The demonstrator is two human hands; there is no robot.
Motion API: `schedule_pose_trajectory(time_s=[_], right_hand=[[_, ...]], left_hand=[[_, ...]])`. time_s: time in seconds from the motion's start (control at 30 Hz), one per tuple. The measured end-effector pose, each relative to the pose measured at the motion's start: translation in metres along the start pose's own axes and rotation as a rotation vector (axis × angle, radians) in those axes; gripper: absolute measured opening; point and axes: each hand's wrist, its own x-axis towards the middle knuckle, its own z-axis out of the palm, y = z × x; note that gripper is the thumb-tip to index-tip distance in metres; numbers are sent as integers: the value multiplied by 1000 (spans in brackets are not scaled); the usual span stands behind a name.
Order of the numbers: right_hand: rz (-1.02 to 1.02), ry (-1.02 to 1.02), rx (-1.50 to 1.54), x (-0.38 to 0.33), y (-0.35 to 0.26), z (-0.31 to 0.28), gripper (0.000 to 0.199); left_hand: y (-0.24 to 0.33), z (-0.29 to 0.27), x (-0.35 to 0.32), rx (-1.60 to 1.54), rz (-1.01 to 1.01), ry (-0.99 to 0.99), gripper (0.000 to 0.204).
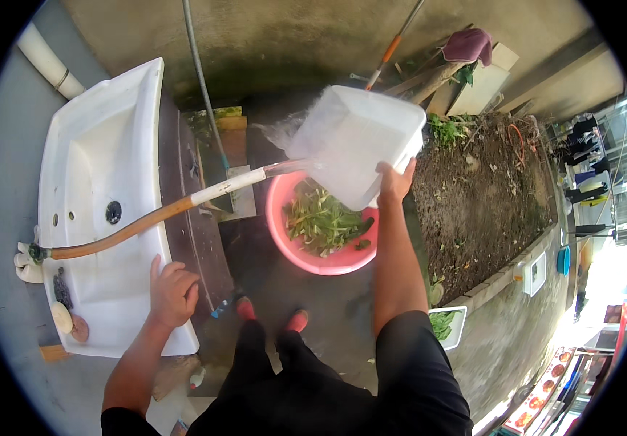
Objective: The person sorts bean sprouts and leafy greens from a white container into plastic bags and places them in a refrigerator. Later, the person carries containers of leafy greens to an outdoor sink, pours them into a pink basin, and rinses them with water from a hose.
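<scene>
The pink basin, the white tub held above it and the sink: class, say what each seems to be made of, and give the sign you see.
Pink basin: probably plastic, with an even colour and a thin rolled rim. White tub, held by the right hand: translucent plastic, since light glows through its walls. Sink, under the left hand: glossy white, likely glazed ceramic, though moulded plastic is possible.

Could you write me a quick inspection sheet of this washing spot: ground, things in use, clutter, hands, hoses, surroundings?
Surface: wet concrete floor.
Job's things: white tub tipped, spilling water; pink basin of green leaves beneath.
Clutter: soap and scrubber on the white sink.
Grippers: left hand rests on the sink edge; right hand grips the tub.
Cables: hose from tap toward basin.
Surroundings: soil bed, broom handle.
</scene>
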Motion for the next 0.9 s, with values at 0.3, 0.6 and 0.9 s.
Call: schedule_pose_trajectory(time_s=[0.3,0.6,0.9], right_hand=[[-528,420,-1071,8,-28,-73,94],[24,111,467,-52,77,-133,68],[266,-123,762,-96,127,-96,73]], left_hand=[[1,0,2,-7,-11,3,11],[2,0,0,6,-25,-22,11],[4,3,3,40,-6,-41,10]])
